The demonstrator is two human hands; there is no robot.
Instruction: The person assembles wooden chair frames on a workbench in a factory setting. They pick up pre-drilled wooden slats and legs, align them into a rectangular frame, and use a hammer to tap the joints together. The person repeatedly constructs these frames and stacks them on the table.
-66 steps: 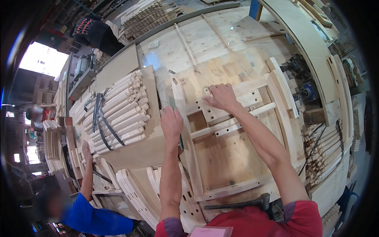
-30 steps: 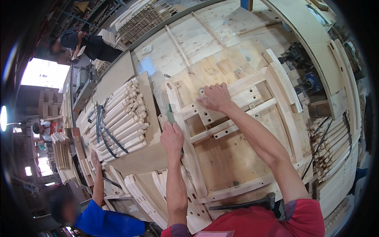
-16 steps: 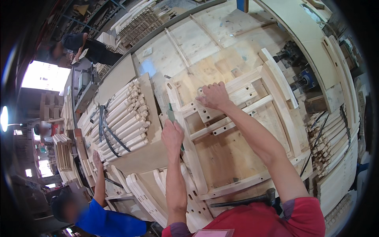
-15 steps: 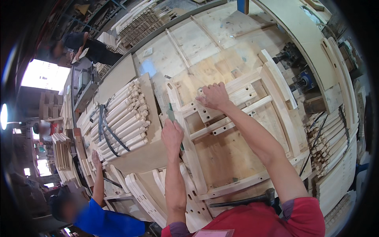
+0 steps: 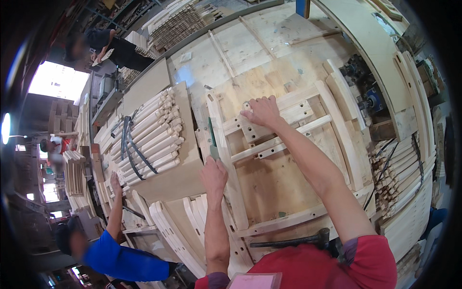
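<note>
A pale wooden frame (image 5: 236,188) with rails and curved side pieces lies flat on the bench before me. My right hand (image 5: 262,112) is closed over a drilled wooden block (image 5: 249,131) on the frame's inner rail, its fingers curled round the upper end. Beside the frame's left side piece, my left hand (image 5: 214,177) is closed on a small flat grey-green piece (image 5: 214,152). A thin dark green strip (image 5: 212,131) stretches just beyond it along the wood. Whether piece and strip are joined, I cannot tell. Another drilled rail (image 5: 294,114) crosses to the right of my right hand.
A dark hammer-like tool (image 5: 293,241) lies near my body. Strapped wooden bars (image 5: 149,139) are stacked to the left, above curved slats (image 5: 173,236). Machine parts (image 5: 368,98) stand at the right. A blue-sleeved co-worker (image 5: 127,255) reaches in from the lower left.
My left hand has moved a little toward me along the side piece, showing more of the grey-green piece. The right hand stays at the block.
</note>
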